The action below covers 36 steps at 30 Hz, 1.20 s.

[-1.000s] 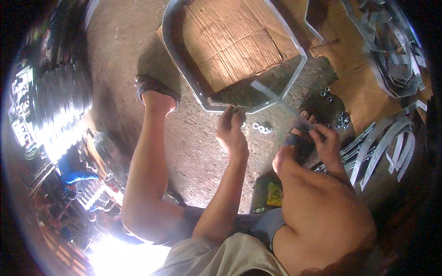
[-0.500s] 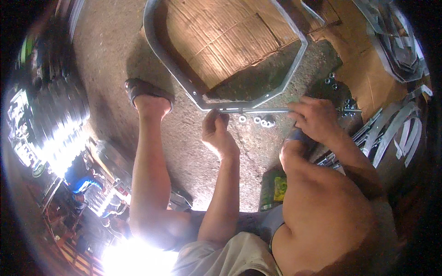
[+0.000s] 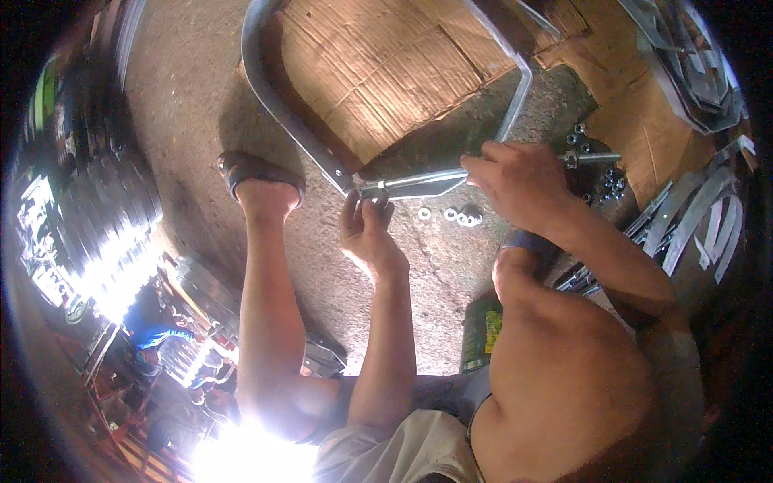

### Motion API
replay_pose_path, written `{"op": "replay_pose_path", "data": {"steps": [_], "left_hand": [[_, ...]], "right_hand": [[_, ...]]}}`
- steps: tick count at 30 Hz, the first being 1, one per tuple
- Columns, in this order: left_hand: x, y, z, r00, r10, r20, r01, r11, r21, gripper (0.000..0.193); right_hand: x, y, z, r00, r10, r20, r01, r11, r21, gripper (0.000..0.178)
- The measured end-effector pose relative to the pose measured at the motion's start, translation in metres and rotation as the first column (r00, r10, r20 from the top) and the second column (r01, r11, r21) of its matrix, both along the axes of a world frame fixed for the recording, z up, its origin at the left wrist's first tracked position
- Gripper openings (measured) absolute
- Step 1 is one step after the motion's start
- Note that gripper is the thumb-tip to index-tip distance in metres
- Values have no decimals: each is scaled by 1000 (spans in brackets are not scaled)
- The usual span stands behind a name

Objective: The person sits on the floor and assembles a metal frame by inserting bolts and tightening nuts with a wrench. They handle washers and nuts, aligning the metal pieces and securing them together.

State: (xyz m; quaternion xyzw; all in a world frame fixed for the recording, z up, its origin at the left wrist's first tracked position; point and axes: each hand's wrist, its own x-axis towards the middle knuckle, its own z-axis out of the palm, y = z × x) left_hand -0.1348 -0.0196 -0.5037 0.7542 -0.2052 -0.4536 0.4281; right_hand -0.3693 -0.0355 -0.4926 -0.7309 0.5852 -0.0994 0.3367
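Note:
A long threaded rod (image 3: 431, 178) lies across the near side of a bent metal frame (image 3: 295, 133). My left hand (image 3: 372, 241) pinches its left end by the frame's near left corner; the fingertips are partly hidden. Around the rod's right part my right hand (image 3: 527, 183) is closed, and the tip sticks out beyond the knuckles. A nut (image 3: 381, 185) sits on the rod close to my left fingers, and another nut (image 3: 572, 159) is on it just past my right hand. Several washers (image 3: 462, 217) rest on the floor between my forearms.
Loose nuts (image 3: 615, 183) lie right of my right hand. Cardboard sheets (image 3: 386, 72) spread under and beyond the frame. Curved metal strips (image 3: 700, 217) and more bent frames (image 3: 684, 64) are piled at the right. A green box (image 3: 481, 334) stands by my right leg. Stacked metal parts fill the left.
The rod's right end has swung away from me with my right hand, so the rod now crosses over the frame's near bar. My left hand and the frame have shifted slightly left.

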Motion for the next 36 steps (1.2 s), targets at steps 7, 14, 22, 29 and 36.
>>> {"op": "replay_pose_path", "data": {"steps": [7, 14, 22, 29, 36], "left_hand": [[44, -10, -20, 978, 14, 207, -12, 1000, -14, 49], [72, -47, -47, 980, -182, 83, 176, 982, 74, 32], [79, -46, -54, 994, -109, -21, 110, 989, 102, 25], [86, -43, -59, 974, -225, -31, 226, 973, 46, 31], [77, -34, -62, 976, -216, -5, 216, 976, -8, 26]], "right_hand": [[0, -22, -17, 999, -23, -39, 24, 999, 22, 11], [-2, -54, -36, 994, 82, -69, -84, 996, -24, 15], [5, -65, -42, 985, 157, -68, -157, 988, 2, 12], [8, -82, -53, 981, 178, -76, -190, 961, -200, 13], [13, -102, -59, 945, 314, -88, -323, 939, -114, 13]]}}
